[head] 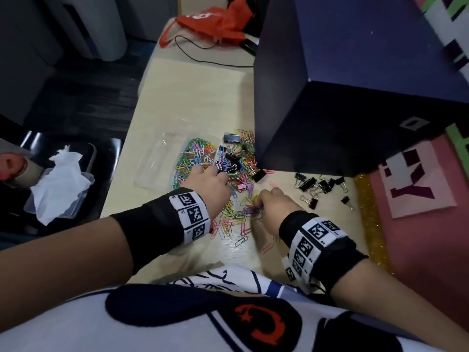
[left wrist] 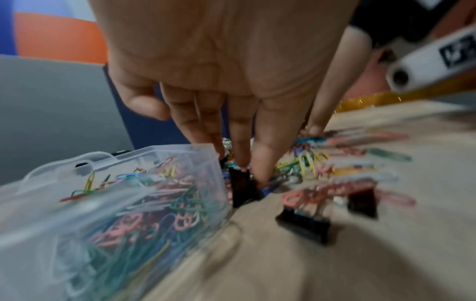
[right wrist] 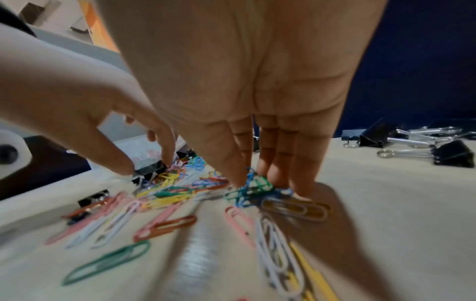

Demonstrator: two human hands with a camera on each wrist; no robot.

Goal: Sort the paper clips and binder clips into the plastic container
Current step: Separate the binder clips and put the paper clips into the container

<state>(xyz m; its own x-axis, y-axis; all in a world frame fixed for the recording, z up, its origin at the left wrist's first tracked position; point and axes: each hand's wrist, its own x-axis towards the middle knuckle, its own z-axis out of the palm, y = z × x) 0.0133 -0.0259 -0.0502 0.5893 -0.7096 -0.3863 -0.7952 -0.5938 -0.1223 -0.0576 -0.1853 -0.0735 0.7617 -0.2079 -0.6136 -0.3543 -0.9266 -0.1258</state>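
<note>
A clear plastic container lies on the table, and one compartment holds coloured paper clips. Beside it spreads a loose pile of paper clips mixed with black binder clips. My left hand reaches into the pile by the container wall. Its thumb and fingertips close on a black binder clip. My right hand pinches a tangle of blue and green paper clips against the table. More binder clips lie apart at the right.
A big dark blue box stands just behind the pile. An orange bag and a black cable lie at the table's far end. A tub with tissue sits on a black seat left of the table. A gold strip edges the right side.
</note>
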